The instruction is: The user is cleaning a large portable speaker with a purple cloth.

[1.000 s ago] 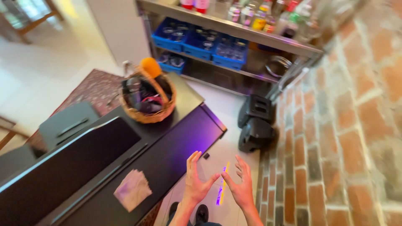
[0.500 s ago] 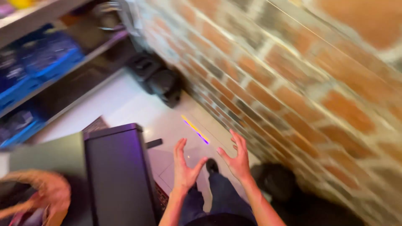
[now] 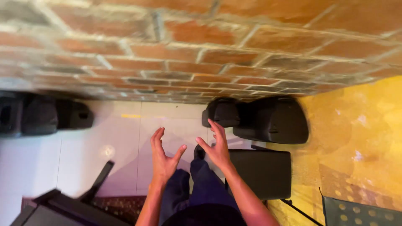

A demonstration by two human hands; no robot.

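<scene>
Closest in, at the bottom edge, dark blue trouser legs [image 3: 188, 188] with a dark shoe tip [image 3: 199, 151] poking forward onto the floor, so the person is standing and looking straight down. To the lower left, the corner of a dark flat-topped desk [image 3: 54, 209] cuts in, a thin black bar [image 3: 98, 182] leaning off it. Lower right, a dark perforated metal panel [image 3: 364, 213] sits on the yellow-lit floor.

Now the hands. Left hand [image 3: 164, 157] is up in front of the body, fingers spread and slightly curled, palm turned inward; nothing in its grip. Right hand [image 3: 217, 146] mirrors it, palm facing the left one, fingers fanned, also gripping nothing. The two are near each other but apart, hanging in the air over the glossy white floor tiles [image 3: 121, 138], touching no object.

Just beside the right hand, lower and to its right, sits a black rectangular box-shaped case [image 3: 261, 171] flat on the floor; that is the thing nearest to either hand. Past it, two black rounded speaker cabinets [image 3: 272, 119] lie close together against the wall's foot, tucked out of the walkway, it looks like. More black speaker boxes [image 3: 42, 115] line up at far left, blurred.

Farthest off, the red brick wall [image 3: 201, 46] with grey mortar fills the top.
</scene>
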